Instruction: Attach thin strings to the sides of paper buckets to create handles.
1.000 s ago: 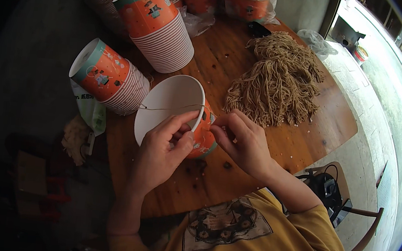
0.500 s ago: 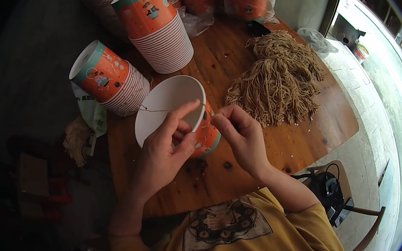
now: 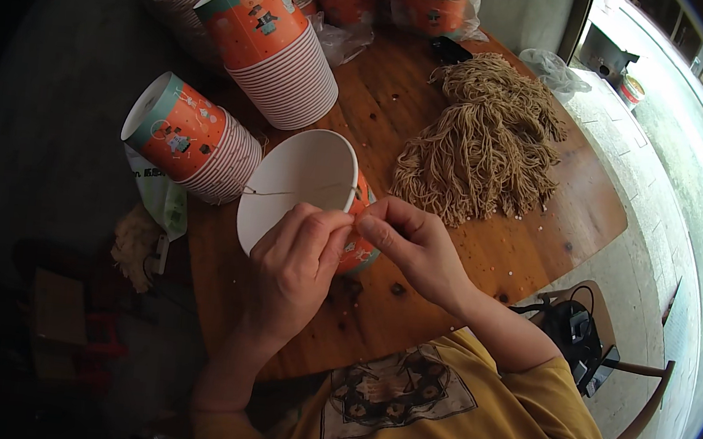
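Observation:
A paper bucket (image 3: 304, 168), white inside and orange and teal outside, lies tilted on the table with its mouth toward the left. A thin tan string (image 3: 269, 192) runs from a hole in the left of its wall across the mouth, and shows again at the right rim. Just outside that rim, my left hand (image 3: 297, 252) pinches with thumb and fingertips. My right hand (image 3: 416, 247) is closed in a pinch right against it, fingertips meeting. Between them they grip the string's end, mostly hidden by the fingers.
A heap of tan strings (image 3: 486, 139) lies at the right of the wooden table (image 3: 572, 215). Two stacks of paper buckets (image 3: 285, 73) lean at the left and back. Bagged bucket stacks (image 3: 427, 2) stand behind. A chair (image 3: 642, 370) holds a black bag (image 3: 569, 329).
My left hand has moved from the bucket's mouth to the right, its extended fingers closing into a pinch beside my right fingertips. My right hand has shifted slightly down.

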The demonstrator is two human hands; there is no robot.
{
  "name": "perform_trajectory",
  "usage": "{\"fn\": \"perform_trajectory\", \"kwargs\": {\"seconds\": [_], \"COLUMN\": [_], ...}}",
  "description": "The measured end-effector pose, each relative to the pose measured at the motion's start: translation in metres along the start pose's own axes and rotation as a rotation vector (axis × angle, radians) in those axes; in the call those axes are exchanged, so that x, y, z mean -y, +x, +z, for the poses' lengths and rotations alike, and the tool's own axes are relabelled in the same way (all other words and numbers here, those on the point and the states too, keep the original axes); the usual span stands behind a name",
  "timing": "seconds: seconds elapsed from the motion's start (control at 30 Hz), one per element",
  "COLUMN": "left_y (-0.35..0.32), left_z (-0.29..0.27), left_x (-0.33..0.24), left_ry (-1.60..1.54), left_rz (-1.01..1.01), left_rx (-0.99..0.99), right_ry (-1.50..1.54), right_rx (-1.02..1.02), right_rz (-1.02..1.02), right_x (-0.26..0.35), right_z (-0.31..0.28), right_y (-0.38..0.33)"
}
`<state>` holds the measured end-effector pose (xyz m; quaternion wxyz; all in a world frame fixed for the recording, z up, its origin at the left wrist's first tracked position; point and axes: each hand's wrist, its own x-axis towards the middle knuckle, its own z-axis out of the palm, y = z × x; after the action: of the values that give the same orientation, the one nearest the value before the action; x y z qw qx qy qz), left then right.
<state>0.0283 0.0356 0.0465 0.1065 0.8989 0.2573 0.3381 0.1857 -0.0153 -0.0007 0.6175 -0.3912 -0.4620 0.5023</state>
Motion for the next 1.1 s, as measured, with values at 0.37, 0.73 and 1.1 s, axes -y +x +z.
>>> {"fn": "perform_trajectory", "kwargs": {"seconds": [0.37, 0.73, 1.1], "left_y": [0.0, -0.007, -0.002], "left_z": [-0.002, -0.006, -0.018], "left_x": [-0.003, 0.002, 0.0], "left_ry": [-0.117, -0.299, -0.331], "left_rz": [-0.106, -0.285, -0.404], "left_rx": [0.033, 0.014, 0.098], "right_ry": [-0.188, -0.295, -0.596], "right_rx": [-0.085, -0.186, -0.21], "right_rz": [-0.05, -0.182, -0.459], "right_x": [0.004, -0.002, -0.008], "right_z": [0.003, 0.004, 0.008], "right_y": [-0.002, 0.006, 0.014]}}
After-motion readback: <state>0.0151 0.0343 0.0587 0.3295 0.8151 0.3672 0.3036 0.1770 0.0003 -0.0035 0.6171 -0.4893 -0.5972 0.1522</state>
